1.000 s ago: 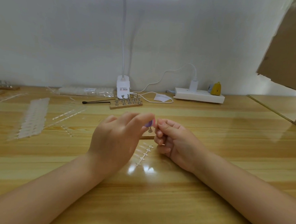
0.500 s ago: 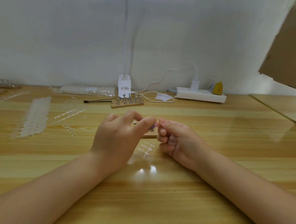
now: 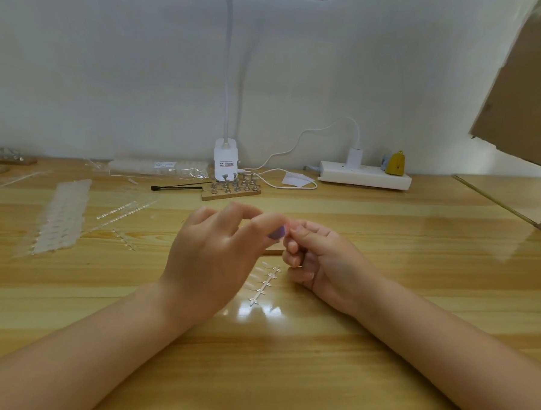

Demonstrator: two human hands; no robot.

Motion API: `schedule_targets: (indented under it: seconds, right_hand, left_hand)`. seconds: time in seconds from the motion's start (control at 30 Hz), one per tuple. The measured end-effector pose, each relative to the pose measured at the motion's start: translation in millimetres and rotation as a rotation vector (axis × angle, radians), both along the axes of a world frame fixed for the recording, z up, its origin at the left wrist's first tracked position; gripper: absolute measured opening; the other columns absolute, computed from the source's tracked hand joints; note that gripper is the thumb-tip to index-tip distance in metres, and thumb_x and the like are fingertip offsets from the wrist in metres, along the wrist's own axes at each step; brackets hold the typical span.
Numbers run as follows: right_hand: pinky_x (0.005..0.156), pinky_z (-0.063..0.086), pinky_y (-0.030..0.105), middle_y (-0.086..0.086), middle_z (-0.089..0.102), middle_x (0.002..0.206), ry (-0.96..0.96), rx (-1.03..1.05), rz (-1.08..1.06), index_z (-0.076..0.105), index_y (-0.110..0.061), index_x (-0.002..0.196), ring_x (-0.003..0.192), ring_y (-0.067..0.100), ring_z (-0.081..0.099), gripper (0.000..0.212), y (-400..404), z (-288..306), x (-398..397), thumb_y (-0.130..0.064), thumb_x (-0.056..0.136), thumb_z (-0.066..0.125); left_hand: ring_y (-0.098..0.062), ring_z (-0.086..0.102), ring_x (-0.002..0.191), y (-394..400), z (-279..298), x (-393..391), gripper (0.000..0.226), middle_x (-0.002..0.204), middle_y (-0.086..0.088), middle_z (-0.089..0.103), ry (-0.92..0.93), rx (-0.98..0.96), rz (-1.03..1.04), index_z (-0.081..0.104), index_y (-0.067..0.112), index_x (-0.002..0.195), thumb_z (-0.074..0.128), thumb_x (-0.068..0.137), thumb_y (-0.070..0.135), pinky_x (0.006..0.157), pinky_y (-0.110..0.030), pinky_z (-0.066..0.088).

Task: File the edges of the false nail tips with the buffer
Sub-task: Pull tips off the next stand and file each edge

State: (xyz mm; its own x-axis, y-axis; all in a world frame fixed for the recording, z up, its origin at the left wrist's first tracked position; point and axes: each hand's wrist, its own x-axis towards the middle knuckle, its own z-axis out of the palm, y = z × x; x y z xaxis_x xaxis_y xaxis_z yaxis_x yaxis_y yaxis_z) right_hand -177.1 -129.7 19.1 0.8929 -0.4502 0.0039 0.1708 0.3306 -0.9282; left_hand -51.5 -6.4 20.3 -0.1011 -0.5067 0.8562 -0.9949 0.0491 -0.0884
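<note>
My left hand (image 3: 216,255) holds a small purple buffer (image 3: 277,232) between thumb and forefinger, above the middle of the wooden table (image 3: 286,362). My right hand (image 3: 319,257) has its fingers curled, and its thumb and forefinger pinch something tiny right against the buffer; the nail tip itself is too small and blurred to make out. A strip of clear false nail tips (image 3: 263,283) lies on the table just below both hands. The end of a wooden strip (image 3: 273,252) shows between the hands.
Further back stand a wooden block of nail stands (image 3: 232,188), a black brush (image 3: 176,187), a lamp base (image 3: 225,161) and a white power strip (image 3: 364,178). Rows of clear tips (image 3: 61,216) lie at the left. Cardboard (image 3: 525,92) hangs at the right.
The fingertips of both hands have stayed together while the left hand shifted the purple buffer slightly against the right hand's fingertips. More of the buffer shows now.
</note>
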Motion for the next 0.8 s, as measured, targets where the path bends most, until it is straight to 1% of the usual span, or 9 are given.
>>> schedule_targets:
  seconds: [0.07,0.1,0.2,0.3,0.4,0.53,0.67,0.73,0.8]
  right_hand:
    - [0.038,0.029,0.015,-0.002,0.049,0.062,0.008,-0.01,0.012,0.061,-0.012,0.083,0.049,0.006,0.045,0.012,-0.3,0.1,-0.5,-0.023,0.08,0.06]
    - [0.038,0.03,0.015,-0.002,0.048,0.061,0.01,-0.004,0.019,0.06,-0.012,0.083,0.049,0.007,0.045,0.012,-0.6,0.3,-0.6,-0.023,0.08,0.06]
    - [0.038,0.029,0.016,-0.002,0.046,0.06,0.001,0.023,0.017,0.064,-0.016,0.069,0.051,0.009,0.044,0.017,-1.8,1.3,-0.8,-0.025,0.081,0.059]
    - [0.038,0.028,0.016,-0.003,0.047,0.06,0.0,-0.004,0.009,0.066,-0.017,0.069,0.05,0.008,0.044,0.016,-0.3,0.7,-0.1,-0.026,0.081,0.059]
    - [0.038,0.029,0.015,-0.002,0.049,0.06,-0.013,0.002,0.005,0.059,-0.013,0.079,0.048,0.007,0.045,0.01,0.0,-0.2,-0.4,-0.023,0.081,0.058]
    - [0.038,0.028,0.015,-0.002,0.047,0.062,-0.03,0.021,0.011,0.059,-0.014,0.078,0.05,0.008,0.044,0.013,-0.7,0.4,-1.3,-0.024,0.084,0.056]
    - [0.039,0.028,0.015,-0.003,0.047,0.063,-0.02,-0.044,0.021,0.057,-0.015,0.083,0.051,0.008,0.045,0.01,1.6,0.4,-1.1,-0.024,0.084,0.055]
    - [0.039,0.027,0.015,-0.003,0.048,0.062,-0.018,-0.042,0.018,0.054,-0.014,0.085,0.051,0.008,0.044,0.011,1.3,0.8,-1.6,-0.024,0.084,0.055]
    - [0.039,0.027,0.015,-0.003,0.048,0.062,-0.025,-0.021,0.009,0.055,-0.013,0.083,0.051,0.008,0.043,0.011,1.2,1.5,-2.3,-0.024,0.084,0.055]
  left_hand:
    - [-0.02,0.066,0.068,-2.4,-2.1,-5.1,0.027,0.089,0.002,0.069,-0.033,0.012,0.009,0.046,0.029,0.113,0.061,0.092,0.02,0.067,-0.037,0.049]
    - [-0.022,0.065,0.066,-2.5,-2.7,-4.5,0.03,0.088,0.001,0.068,-0.02,0.047,0.04,0.045,0.03,0.112,0.063,0.09,0.019,0.067,-0.038,0.048]
    - [-0.025,0.064,0.068,1.2,-1.4,1.8,0.026,0.087,0.002,0.066,0.065,0.13,0.12,0.041,0.032,0.112,0.054,0.092,0.022,0.07,-0.037,0.046]
    - [-0.021,0.066,0.073,2.7,1.7,0.2,0.022,0.092,0.003,0.068,0.076,0.069,0.017,0.043,0.027,0.116,0.047,0.094,0.024,0.07,-0.039,0.048]
    - [-0.021,0.068,0.076,-0.9,-1.5,-5.5,0.031,0.098,0.0,0.07,0.001,0.074,-0.038,0.045,0.027,0.118,0.057,0.092,0.015,0.071,-0.04,0.049]
    - [-0.019,0.068,0.077,-0.7,-5.2,-0.4,0.049,0.096,0.007,0.07,0.063,0.131,0.044,0.045,0.03,0.113,0.071,0.081,0.003,0.072,-0.04,0.048]
    - [-0.012,0.066,0.087,0.8,-0.9,-2.9,0.032,0.105,0.008,0.07,0.097,0.026,-0.049,0.047,0.026,0.118,0.057,0.091,0.012,0.073,-0.037,0.047]
    - [-0.012,0.067,0.087,-0.6,-1.9,-4.9,0.035,0.103,0.008,0.07,0.082,0.069,-0.043,0.047,0.028,0.117,0.059,0.089,0.01,0.073,-0.038,0.048]
    - [-0.015,0.069,0.079,-1.1,-4.2,-2.0,0.046,0.096,0.01,0.071,0.102,0.131,0.012,0.047,0.03,0.114,0.069,0.082,0.004,0.071,-0.04,0.049]
